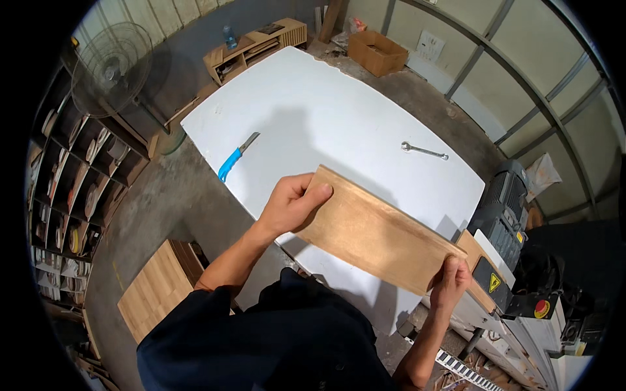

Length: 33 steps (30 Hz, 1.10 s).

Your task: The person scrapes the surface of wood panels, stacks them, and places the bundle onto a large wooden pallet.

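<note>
Between my two hands I hold a flat rectangular wooden board [375,231], tilted, above the near part of a white-topped table [306,85]. My left hand [295,203] grips its left end, with the thumb on the upper face and the fingers hidden behind. At the lower right corner my right hand [450,281] pinches the board's edge. A utility knife with a blue handle [230,164] lies on the table to the left, its blade pointing away. Farther right on the tabletop rests a metal wrench [424,151].
Close on the right stands a machine [502,274] with a motor and a red stop button. A standing fan [112,75] and shelves of rolls [78,176] are at left. Behind the table are a low wooden cabinet [261,42] and a cardboard box [376,53]. Wooden panels [156,287] stand at lower left.
</note>
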Tool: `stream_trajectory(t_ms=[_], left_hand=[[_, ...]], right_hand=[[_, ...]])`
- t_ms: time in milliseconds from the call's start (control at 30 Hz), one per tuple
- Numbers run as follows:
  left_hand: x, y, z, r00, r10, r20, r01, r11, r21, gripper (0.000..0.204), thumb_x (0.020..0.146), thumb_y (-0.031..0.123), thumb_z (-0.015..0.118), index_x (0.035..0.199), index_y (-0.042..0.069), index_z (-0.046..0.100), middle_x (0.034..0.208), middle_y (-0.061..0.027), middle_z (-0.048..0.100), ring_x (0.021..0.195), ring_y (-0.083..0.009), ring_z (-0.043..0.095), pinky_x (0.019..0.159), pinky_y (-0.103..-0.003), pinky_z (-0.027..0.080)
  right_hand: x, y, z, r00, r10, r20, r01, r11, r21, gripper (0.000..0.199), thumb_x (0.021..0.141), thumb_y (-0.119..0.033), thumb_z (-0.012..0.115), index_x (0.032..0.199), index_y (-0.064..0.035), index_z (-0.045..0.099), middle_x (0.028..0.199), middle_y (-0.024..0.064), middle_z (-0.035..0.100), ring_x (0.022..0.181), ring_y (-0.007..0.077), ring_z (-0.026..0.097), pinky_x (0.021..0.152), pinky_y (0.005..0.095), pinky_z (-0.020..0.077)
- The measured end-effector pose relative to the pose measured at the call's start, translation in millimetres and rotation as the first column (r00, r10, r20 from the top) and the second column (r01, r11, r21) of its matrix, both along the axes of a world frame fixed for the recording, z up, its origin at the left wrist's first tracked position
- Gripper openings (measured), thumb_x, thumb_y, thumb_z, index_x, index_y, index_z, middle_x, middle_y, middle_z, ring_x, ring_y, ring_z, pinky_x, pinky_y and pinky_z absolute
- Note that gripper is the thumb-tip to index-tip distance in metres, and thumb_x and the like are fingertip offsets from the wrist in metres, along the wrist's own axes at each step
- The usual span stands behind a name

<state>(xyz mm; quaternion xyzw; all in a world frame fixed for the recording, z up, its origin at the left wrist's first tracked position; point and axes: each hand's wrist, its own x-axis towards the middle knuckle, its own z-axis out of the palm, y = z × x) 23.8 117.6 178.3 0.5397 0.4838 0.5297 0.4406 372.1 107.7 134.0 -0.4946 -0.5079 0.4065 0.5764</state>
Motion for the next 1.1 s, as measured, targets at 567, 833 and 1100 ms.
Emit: stream_trajectory(t_ms=[567, 833, 1100], left_hand=[[11, -4, 1, 0.978, 0.082, 0.193, -0.049, 0.984, -0.172, 0.038, 0.097, 0.031, 0.054, 0.093, -0.004, 0.067, 0.068, 0.0042, 0.055, 0.06, -0.003, 0.045, 0.053, -0.022, 0.038], [14, 46, -133, 0.862, 0.001, -0.507, -0.245, 0.876, -0.416, 0.054, 0.088, 0.046, 0.055, 0.074, -0.005, 0.063, 0.066, -0.0172, 0.062, 0.067, -0.0286, 0.06, 0.064, -0.04, 0.046], [23, 33, -173, 0.477, 0.343, -0.809, -0.312, 0.927, 0.209, 0.037, 0.079, 0.025, 0.066, 0.11, 0.004, 0.065, 0.11, -0.0197, 0.059, 0.109, -0.0349, 0.05, 0.092, -0.043, 0.042]], right_hand=[[-19, -8, 1, 0.971, -0.044, -0.237, 0.037, 0.999, -0.034, 0.027, 0.097, -0.023, 0.056, 0.076, -0.005, 0.058, 0.078, -0.0026, 0.057, 0.072, 0.0047, 0.048, 0.067, 0.0221, 0.0408], [-6, 20, -121, 0.967, -0.083, 0.24, 0.15, 0.949, -0.278, 0.033, 0.089, -0.019, 0.066, 0.108, 0.007, 0.064, 0.089, 0.0107, 0.068, 0.079, 0.0139, 0.06, 0.072, 0.027, 0.049], [9, 1, -138, 0.918, -0.349, -0.191, 0.231, 0.859, -0.456, 0.041, 0.09, -0.033, 0.065, 0.109, 0.003, 0.06, 0.101, 0.0085, 0.066, 0.09, 0.0195, 0.062, 0.081, 0.0306, 0.05]])
